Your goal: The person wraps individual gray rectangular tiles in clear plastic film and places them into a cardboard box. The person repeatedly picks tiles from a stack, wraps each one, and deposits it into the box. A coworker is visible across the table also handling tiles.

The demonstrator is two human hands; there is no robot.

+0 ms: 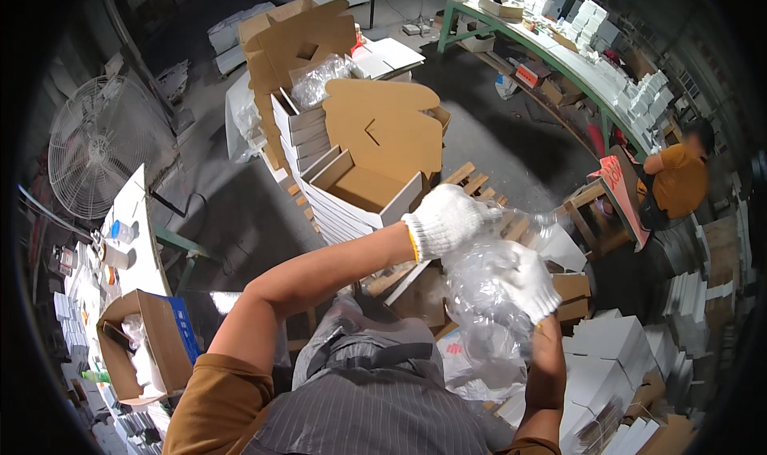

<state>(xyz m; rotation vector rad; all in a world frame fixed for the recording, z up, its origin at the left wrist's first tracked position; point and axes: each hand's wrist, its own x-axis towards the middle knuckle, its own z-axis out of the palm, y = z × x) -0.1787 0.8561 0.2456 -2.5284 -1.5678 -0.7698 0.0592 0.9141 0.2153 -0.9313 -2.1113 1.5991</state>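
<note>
Both my hands wear white knit gloves and are in front of me, right of centre. Between them is a crumpled mass of clear plastic film (pixel 479 291), which hangs down toward a white printed bag. My left hand (pixel 449 222) is closed on the upper part of the film, its fingertips partly hidden by it. Lower and to the right, my right hand (pixel 527 283) grips the same film, its fingers partly hidden. Just left of my left hand, an open cardboard box (pixel 371 187), white outside and brown inside, tops a stack with its lid (pixel 387 123) raised.
Behind that stack stands another with clear plastic (pixel 319 79) in its top box. A large fan (pixel 100 143) and a carton (pixel 180 343) are at left. White boxes (pixel 607 351) are stacked at lower right. A person (pixel 679 179) sits at far right near a long workbench (pixel 551 43).
</note>
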